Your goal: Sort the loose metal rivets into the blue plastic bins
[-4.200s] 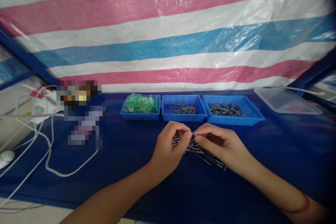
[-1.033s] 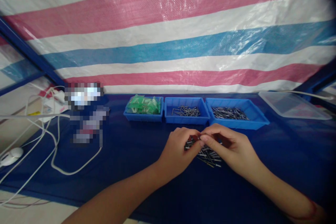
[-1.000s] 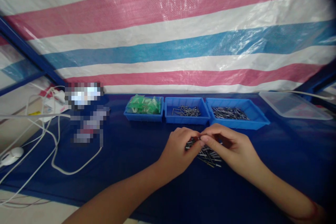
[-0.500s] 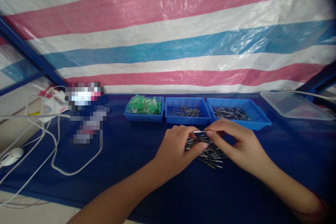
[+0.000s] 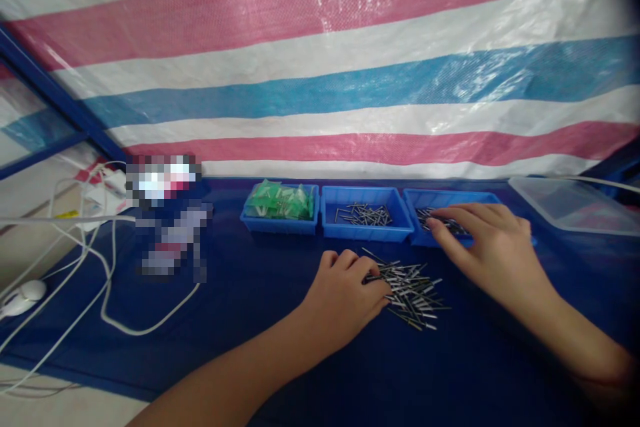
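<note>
A loose pile of thin metal rods (image 5: 413, 290) lies on the dark blue table. At the pile's left edge is my left hand (image 5: 345, 290), its fingers curled and the thumb and index closed near the rods; what lies between them is too small to make out. My right hand (image 5: 493, 243) is over the right blue bin (image 5: 425, 199), thumb and fingers apart, partly covering the metal rods (image 5: 450, 225) inside. The middle blue bin (image 5: 367, 232) holds several short metal pieces (image 5: 367, 215).
Green plastic packets (image 5: 280, 200) fill the left blue bin (image 5: 280, 225). A clear plastic lid (image 5: 575, 207) lies at the right. White cables (image 5: 107, 280), a white mouse (image 5: 25, 297) and blurred items are at the left. A striped sheet (image 5: 320, 100) hangs behind.
My right hand has moved right and away from my left hand, to the right bin, and its fingers have opened. My left hand has lowered to the pile. The rod between them is no longer visible.
</note>
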A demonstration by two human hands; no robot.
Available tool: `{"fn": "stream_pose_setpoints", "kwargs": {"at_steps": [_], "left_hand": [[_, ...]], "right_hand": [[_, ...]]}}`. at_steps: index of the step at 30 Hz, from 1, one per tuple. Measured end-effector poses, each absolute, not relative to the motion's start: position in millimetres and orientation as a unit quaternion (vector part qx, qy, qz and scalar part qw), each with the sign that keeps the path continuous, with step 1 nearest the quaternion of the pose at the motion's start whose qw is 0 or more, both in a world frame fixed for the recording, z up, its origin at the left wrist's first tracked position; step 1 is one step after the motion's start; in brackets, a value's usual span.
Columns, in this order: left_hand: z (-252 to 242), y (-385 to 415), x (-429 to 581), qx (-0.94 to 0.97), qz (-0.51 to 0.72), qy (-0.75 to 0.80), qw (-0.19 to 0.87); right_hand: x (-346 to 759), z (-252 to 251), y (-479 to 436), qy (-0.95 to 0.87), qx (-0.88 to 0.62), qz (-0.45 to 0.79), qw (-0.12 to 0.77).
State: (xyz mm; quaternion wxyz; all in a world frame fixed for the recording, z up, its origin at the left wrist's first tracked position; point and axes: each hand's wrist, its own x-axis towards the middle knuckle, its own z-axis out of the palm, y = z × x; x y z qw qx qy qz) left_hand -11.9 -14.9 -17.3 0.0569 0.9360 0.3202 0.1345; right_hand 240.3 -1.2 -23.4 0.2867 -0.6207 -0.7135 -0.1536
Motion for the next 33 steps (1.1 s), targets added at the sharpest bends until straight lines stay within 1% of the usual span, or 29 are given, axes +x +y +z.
{"fn": "stream_pose_setpoints", "kwargs": {"at_steps": [6,10,17,27,33], "left_hand": [[-19,-15,-10,0.934,0.126,0.331,0.039],[-16,-16,-8,0.936,0.109,0.333,0.033],[-12,-19,-8,0.927,0.086,0.365,0.030],[-8,-19,-10,0.925,0.079,0.371,0.040],[-11,-16,-9,0.913,0.129,0.382,0.059]], "right_hand": [[223,-16,-16,-0.744,-0.559,-0.105,0.351],[213,-13,-22,-0.764,-0.530,-0.063,0.362],[203,-15,-26,-0.792,-0.494,-0.016,0.358],[197,-17,-28,-0.816,-0.473,0.009,0.333],[193,-16,-30,-0.847,-0.441,0.027,0.296]]}}
